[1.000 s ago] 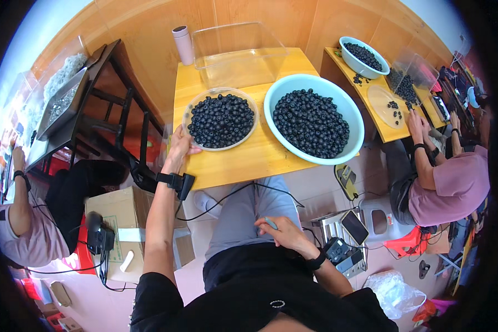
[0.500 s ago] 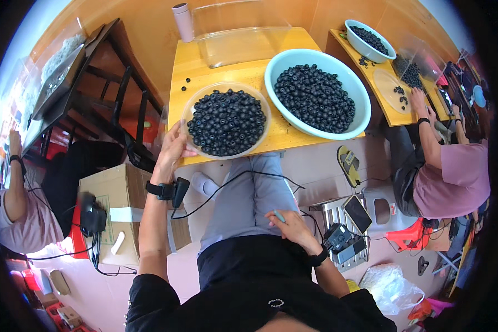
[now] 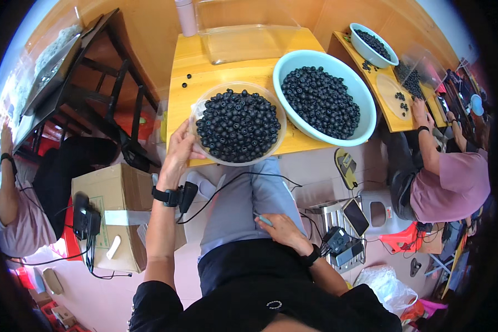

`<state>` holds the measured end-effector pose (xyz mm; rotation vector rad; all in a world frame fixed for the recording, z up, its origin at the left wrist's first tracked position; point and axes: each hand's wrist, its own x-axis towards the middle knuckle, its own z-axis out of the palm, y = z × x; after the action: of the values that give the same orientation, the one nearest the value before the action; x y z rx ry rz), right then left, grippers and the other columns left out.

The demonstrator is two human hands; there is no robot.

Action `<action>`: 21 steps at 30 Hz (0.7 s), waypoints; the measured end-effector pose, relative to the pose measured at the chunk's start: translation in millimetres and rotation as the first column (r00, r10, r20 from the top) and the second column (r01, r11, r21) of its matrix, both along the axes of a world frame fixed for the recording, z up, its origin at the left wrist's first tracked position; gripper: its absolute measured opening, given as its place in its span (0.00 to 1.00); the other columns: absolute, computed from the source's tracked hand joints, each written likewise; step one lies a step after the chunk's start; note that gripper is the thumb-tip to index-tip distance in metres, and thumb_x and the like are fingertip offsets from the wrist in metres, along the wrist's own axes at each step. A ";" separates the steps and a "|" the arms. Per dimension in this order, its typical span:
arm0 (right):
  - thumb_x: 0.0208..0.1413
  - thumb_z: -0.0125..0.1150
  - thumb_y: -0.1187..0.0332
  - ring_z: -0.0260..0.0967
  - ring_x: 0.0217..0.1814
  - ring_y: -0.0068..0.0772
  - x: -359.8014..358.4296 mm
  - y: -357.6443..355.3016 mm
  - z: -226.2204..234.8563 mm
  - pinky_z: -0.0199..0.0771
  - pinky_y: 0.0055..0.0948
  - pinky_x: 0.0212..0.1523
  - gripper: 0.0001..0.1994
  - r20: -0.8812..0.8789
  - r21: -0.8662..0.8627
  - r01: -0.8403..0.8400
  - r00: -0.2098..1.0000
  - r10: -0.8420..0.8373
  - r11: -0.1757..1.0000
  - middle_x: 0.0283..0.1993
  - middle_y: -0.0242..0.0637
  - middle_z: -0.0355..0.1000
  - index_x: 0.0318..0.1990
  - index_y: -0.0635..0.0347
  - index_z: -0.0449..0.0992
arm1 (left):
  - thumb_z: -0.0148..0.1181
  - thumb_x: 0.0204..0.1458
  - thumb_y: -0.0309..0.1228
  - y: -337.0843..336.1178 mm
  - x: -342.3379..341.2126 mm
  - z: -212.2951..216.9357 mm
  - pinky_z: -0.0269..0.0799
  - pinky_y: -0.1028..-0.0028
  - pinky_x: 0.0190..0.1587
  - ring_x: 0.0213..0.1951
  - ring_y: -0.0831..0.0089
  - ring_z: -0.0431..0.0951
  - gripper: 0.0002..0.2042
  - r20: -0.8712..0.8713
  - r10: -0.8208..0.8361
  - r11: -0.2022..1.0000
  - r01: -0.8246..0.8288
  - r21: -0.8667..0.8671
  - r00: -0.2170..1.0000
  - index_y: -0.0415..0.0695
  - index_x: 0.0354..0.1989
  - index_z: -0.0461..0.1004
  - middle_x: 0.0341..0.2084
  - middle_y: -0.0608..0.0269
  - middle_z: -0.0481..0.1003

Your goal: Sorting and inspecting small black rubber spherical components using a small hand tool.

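Note:
My left hand grips the near left rim of a shallow round clear plastic dish, thumb at its edge. Blueberries are heaped in the dish, which lies at the front of the yellow table. Down on my lap, my right hand is closed around a small light-teal stick-like tool; its far part is hidden by my fingers. Just right of the dish stands a big pale-blue basin full of blueberries.
Two loose berries lie on the table left of the dish. Behind are a clear plastic tray and a pink bottle. A cable crosses my legs. A metal stool holds devices. Other people sit at both sides; a cardboard box stands left.
The dish has slid slightly right and nearer to me, with my left hand still on its rim. My right hand has shifted a little left on my lap. The view has tilted slightly.

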<state>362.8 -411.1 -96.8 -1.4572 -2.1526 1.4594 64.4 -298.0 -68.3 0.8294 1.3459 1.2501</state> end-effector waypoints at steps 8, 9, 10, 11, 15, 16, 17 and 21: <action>0.58 0.50 0.61 0.68 0.37 0.59 0.5 1.5 -6.0 0.66 0.46 0.37 0.13 0.031 -0.048 0.032 0.999 -0.030 0.998 0.32 0.53 0.72 0.38 0.62 0.74 | 0.40 0.47 0.20 6.4 -1.8 -2.9 0.76 0.79 0.19 0.17 0.76 0.73 0.29 0.014 0.014 1.000 -0.014 0.002 1.000 0.38 0.64 0.51 0.26 0.63 0.72; 0.58 0.50 0.61 0.68 0.37 0.58 0.8 2.9 -5.6 0.66 0.46 0.37 0.13 0.034 -0.050 0.025 0.999 -0.024 0.998 0.32 0.53 0.72 0.38 0.62 0.74 | 0.40 0.47 0.19 4.4 2.3 -1.8 0.76 0.80 0.19 0.17 0.76 0.73 0.29 0.011 0.021 1.000 -0.021 0.005 1.000 0.38 0.64 0.51 0.26 0.63 0.72; 0.58 0.50 0.61 0.68 0.37 0.58 1.3 3.5 -5.4 0.66 0.46 0.37 0.13 0.037 -0.052 0.019 0.999 -0.017 0.998 0.32 0.53 0.72 0.38 0.62 0.74 | 0.40 0.47 0.19 2.4 4.6 -1.8 0.76 0.80 0.18 0.17 0.77 0.73 0.29 0.006 0.029 1.000 -0.029 0.009 1.000 0.38 0.63 0.52 0.25 0.63 0.72; 0.58 0.50 0.61 0.68 0.37 0.58 2.1 2.9 -6.3 0.66 0.46 0.37 0.13 0.037 -0.059 0.015 0.999 -0.013 0.998 0.32 0.53 0.72 0.38 0.62 0.74 | 0.40 0.47 0.19 1.3 2.8 -2.9 0.76 0.80 0.18 0.17 0.77 0.73 0.29 0.006 0.032 0.999 -0.032 0.002 0.999 0.38 0.63 0.52 0.25 0.63 0.72; 0.58 0.50 0.61 0.68 0.38 0.58 0.4 7.3 -6.5 0.67 0.46 0.38 0.13 0.047 -0.060 0.021 0.999 -0.018 0.998 0.33 0.53 0.72 0.38 0.62 0.74 | 0.40 0.51 0.22 2.6 2.2 -5.0 0.76 0.82 0.21 0.21 0.81 0.74 0.26 -0.022 0.001 1.000 -0.001 -0.002 1.000 0.42 0.62 0.57 0.35 0.64 0.74; 0.58 0.50 0.61 0.68 0.39 0.58 0.7 6.4 -4.3 0.67 0.45 0.39 0.13 0.071 -0.076 0.029 0.997 -0.023 0.997 0.33 0.53 0.72 0.39 0.62 0.74 | 0.40 0.50 0.22 -0.1 4.7 -4.4 0.76 0.82 0.21 0.21 0.81 0.75 0.26 -0.028 -0.007 1.000 0.007 0.001 1.000 0.42 0.62 0.57 0.35 0.64 0.75; 0.58 0.50 0.61 0.68 0.39 0.58 1.9 4.3 -3.4 0.67 0.45 0.39 0.13 0.074 -0.081 0.031 0.997 -0.025 0.996 0.33 0.53 0.72 0.39 0.62 0.74 | 0.40 0.50 0.22 -1.9 5.4 -3.6 0.76 0.82 0.21 0.21 0.81 0.75 0.26 -0.024 -0.009 1.000 0.009 -0.004 1.000 0.42 0.62 0.57 0.35 0.64 0.75; 0.58 0.50 0.61 0.68 0.39 0.58 1.8 6.8 -4.8 0.67 0.45 0.39 0.14 0.039 -0.054 0.052 0.998 -0.050 0.997 0.34 0.53 0.72 0.38 0.62 0.75 | 0.40 0.50 0.22 -3.7 2.1 -1.1 0.77 0.81 0.21 0.23 0.80 0.76 0.26 -0.031 -0.035 0.999 0.035 0.025 0.999 0.42 0.61 0.57 0.36 0.63 0.75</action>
<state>364.6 -404.4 -101.5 -1.5575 -2.0963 1.4964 66.4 -301.6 -69.3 0.8890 1.3366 1.2337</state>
